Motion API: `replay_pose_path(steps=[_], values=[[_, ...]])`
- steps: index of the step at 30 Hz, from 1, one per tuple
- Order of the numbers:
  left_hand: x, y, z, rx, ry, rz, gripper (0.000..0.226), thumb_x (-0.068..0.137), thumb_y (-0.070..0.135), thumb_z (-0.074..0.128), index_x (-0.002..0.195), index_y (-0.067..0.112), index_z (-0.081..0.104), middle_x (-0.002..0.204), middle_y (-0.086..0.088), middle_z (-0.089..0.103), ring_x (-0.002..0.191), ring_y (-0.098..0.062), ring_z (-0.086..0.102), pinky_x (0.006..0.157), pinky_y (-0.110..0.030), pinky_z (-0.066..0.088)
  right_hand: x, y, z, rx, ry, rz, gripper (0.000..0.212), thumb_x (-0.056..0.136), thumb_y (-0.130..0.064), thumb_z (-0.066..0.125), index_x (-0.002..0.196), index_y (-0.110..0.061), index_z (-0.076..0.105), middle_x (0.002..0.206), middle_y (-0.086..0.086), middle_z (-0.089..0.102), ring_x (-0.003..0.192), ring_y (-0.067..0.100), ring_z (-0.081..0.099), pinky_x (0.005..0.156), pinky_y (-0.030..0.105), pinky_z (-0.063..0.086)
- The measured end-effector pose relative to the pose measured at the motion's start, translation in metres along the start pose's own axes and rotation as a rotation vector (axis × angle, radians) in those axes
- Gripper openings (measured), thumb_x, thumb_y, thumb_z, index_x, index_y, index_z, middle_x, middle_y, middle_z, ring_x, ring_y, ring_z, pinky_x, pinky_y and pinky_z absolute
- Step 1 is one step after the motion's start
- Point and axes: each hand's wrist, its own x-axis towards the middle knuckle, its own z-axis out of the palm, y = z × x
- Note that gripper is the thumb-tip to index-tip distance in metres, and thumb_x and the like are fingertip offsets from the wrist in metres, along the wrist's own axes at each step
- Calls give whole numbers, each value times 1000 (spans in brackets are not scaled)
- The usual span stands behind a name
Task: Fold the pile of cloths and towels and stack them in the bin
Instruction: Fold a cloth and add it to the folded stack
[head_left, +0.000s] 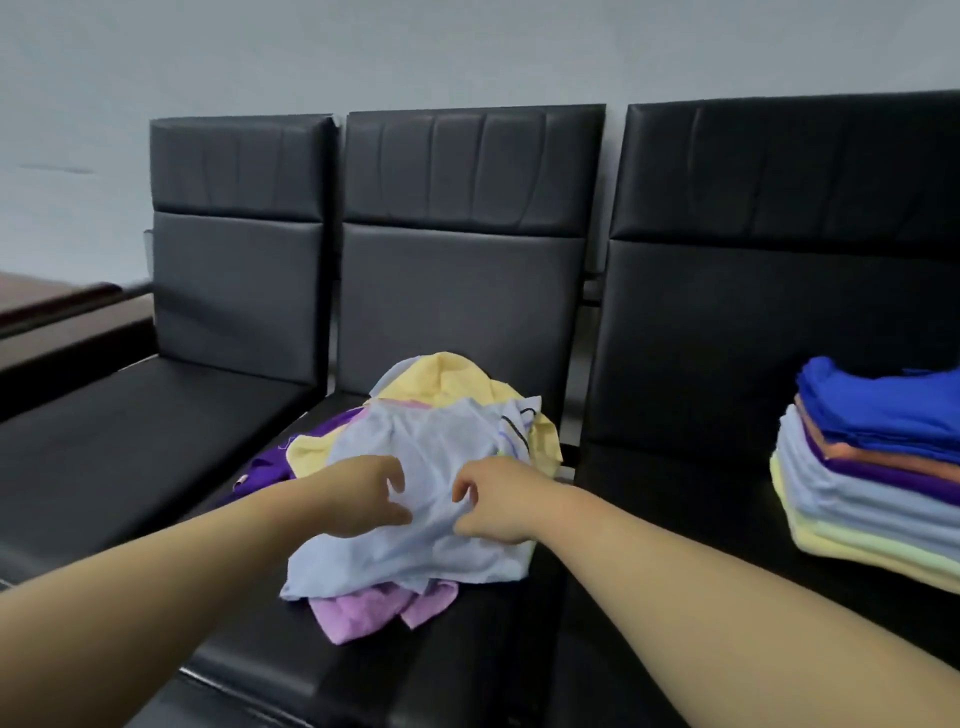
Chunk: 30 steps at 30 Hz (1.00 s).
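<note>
A loose pile of cloths lies on the middle black seat (395, 665). On top is a light blue cloth (415, 545), with yellow cloths (441, 379), a purple cloth (270, 462) and a pink cloth (358, 613) under it. My left hand (363, 499) and my right hand (493, 501) both reach onto the light blue cloth near its middle. Fingers of each hand are curled and pinch its fabric. A stack of folded cloths (872, 478), blue on top, sits on the right seat. No bin is in view.
Three black padded chairs stand in a row against a pale wall. The left seat (130, 441) holds nothing. A dark brown table edge (52, 306) shows at the far left.
</note>
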Motion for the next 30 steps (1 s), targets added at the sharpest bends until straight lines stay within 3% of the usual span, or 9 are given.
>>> replay_pose_path(steps=[3, 6, 11, 16, 19, 21, 25, 28, 30], values=[[5, -17, 23, 76, -138, 25, 33, 81, 51, 74, 107, 34, 61, 112, 8, 62, 101, -16, 59, 87, -32, 51, 10, -12, 27, 19, -76, -46, 41, 87, -36, 74, 126, -26, 64, 117, -4, 62, 100, 16, 55, 81, 29, 46], [7, -30, 38, 141, -132, 60, 16, 83, 43, 69, 93, 34, 60, 104, 9, 61, 95, -17, 57, 74, -28, 43, 16, -20, 48, -17, -64, -41, 41, 86, -38, 75, 125, -26, 67, 126, -2, 65, 111, 20, 61, 91, 31, 51], [10, -39, 42, 100, -63, 96, 12, 90, 32, 62, 83, 35, 53, 95, 11, 58, 87, -13, 53, 66, -23, 38, 20, -18, 69, -58, -30, 27, 23, 87, -31, 70, 109, -26, 70, 108, -1, 67, 98, 25, 64, 84, 36, 56], [6, -26, 17, -266, 38, 88, 12, 90, 24, 64, 87, 32, 57, 93, 13, 62, 85, -12, 58, 71, -24, 46, 14, -17, 58, 96, 10, -3, 26, 80, -34, 79, 101, -23, 69, 102, -5, 66, 93, 19, 64, 79, 33, 54], [-2, -2, -7, -600, 88, 109, 10, 90, 16, 66, 87, 21, 58, 80, 5, 60, 73, -18, 56, 65, -33, 51, 3, -15, 37, 247, 49, 13, 23, 82, -38, 81, 81, -27, 60, 79, -10, 58, 76, 11, 55, 64, 25, 43], [-7, 21, -23, -796, 108, 138, 12, 92, 11, 68, 88, 17, 57, 75, 0, 57, 67, -19, 52, 62, -32, 50, -5, -10, 24, 297, 71, 66, 34, 86, -39, 79, 72, -23, 52, 71, -6, 51, 67, 12, 47, 59, 28, 37], [-18, 71, -43, -992, 86, 216, 15, 94, 6, 66, 87, 16, 58, 79, -9, 51, 72, -22, 47, 67, -33, 47, -35, 15, -16, 470, 136, 154, 26, 91, -30, 72, 95, -5, 67, 87, 9, 68, 78, 22, 66, 77, 43, 59], [-22, 108, -44, -1047, 28, 280, 22, 94, 1, 65, 80, 17, 60, 72, -4, 54, 63, -16, 51, 60, -27, 47, -77, 47, -50, 626, 219, 199, 10, 96, -14, 66, 100, -6, 69, 91, 10, 74, 78, 18, 75, 73, 31, 62], [-24, 136, -38, -1047, -50, 314, 25, 93, -4, 63, 79, 16, 62, 71, 1, 56, 62, -12, 53, 58, -24, 48, -106, 75, -64, 651, 290, 260, 10, 98, -11, 63, 104, -8, 70, 95, 10, 78, 85, 19, 78, 78, 32, 62]])
